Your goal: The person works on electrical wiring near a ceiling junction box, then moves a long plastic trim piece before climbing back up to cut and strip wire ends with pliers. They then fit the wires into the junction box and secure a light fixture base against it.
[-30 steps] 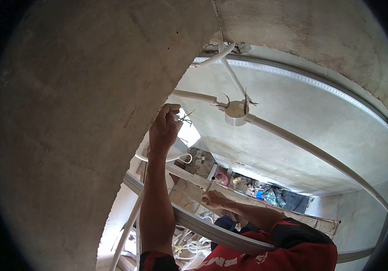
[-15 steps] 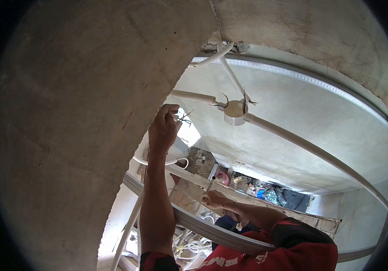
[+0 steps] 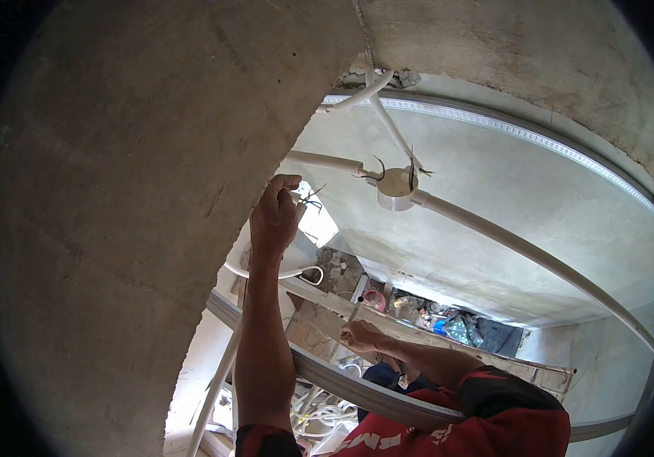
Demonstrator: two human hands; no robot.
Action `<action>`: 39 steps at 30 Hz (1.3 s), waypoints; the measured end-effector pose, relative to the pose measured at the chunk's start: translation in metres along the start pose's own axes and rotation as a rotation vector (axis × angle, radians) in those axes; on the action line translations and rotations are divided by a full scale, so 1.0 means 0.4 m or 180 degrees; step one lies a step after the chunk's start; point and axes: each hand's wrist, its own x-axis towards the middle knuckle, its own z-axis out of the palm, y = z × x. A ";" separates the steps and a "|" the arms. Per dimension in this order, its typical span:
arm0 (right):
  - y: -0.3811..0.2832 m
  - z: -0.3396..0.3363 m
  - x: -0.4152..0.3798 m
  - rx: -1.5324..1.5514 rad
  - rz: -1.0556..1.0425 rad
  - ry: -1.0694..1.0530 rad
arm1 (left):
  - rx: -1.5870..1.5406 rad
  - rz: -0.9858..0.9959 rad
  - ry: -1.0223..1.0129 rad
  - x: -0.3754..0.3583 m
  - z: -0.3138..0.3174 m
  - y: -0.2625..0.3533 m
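My left hand is raised beside the edge of the rough concrete slab, its fingers curled closed. Thin dark wires splay out from between the thumb and fingers. To its right hangs a round white junction box, with bare wire ends sticking out around it and white conduits running into it. Lower down, my right hand is closed in a fist in front of the scaffold; I cannot tell what is in it.
A metal ceiling channel crosses just in front of my body. Another perforated metal track curves along the wall. Far below are scaffold planks, a pink basin, piled bags and coiled white conduit.
The white loop of tubing below my left hand has swung slightly to the right. Both hands stay where they were.
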 end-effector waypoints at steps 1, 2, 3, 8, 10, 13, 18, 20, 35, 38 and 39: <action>-0.016 -0.014 -0.010 -0.0056 0.0007 -0.0025 | -0.0001 -0.0004 0.0002 0.000 0.000 -0.001; -0.030 -0.023 -0.016 -0.0113 0.0013 -0.0050 | 0.0012 0.0028 0.0007 0.000 0.001 -0.001; -0.026 -0.020 -0.016 -0.0113 0.0014 -0.0053 | 0.0026 0.0059 0.0009 -0.001 0.001 0.000; -0.032 -0.019 -0.011 -0.0243 0.0212 -0.0088 | 0.0075 -0.0184 -0.0175 -0.001 -0.005 0.004; -0.037 -0.020 -0.013 -0.0199 0.0259 -0.0119 | 0.0062 -0.0204 -0.0186 0.000 -0.004 0.002; -0.017 -0.005 -0.008 -0.0142 0.0133 -0.0022 | 0.0095 -0.0248 -0.0208 0.001 -0.003 -0.006; 0.009 0.013 -0.005 -0.0205 -0.0165 0.0171 | -0.0083 -0.0158 0.0002 -0.001 0.001 0.011; -0.004 0.001 -0.014 -0.0129 -0.0100 0.0088 | -0.0069 -0.0160 -0.0007 -0.002 0.001 0.010; -0.032 -0.012 -0.013 -0.0318 0.0003 -0.0002 | 0.0205 0.0129 -0.0094 -0.001 0.001 0.001; -0.020 0.001 -0.005 -0.0135 0.0044 -0.0048 | 0.0215 0.0192 -0.0046 -0.003 0.003 -0.007; -0.017 0.002 -0.005 -0.0094 0.0028 -0.0113 | 0.0201 0.0171 -0.0013 -0.003 0.004 0.002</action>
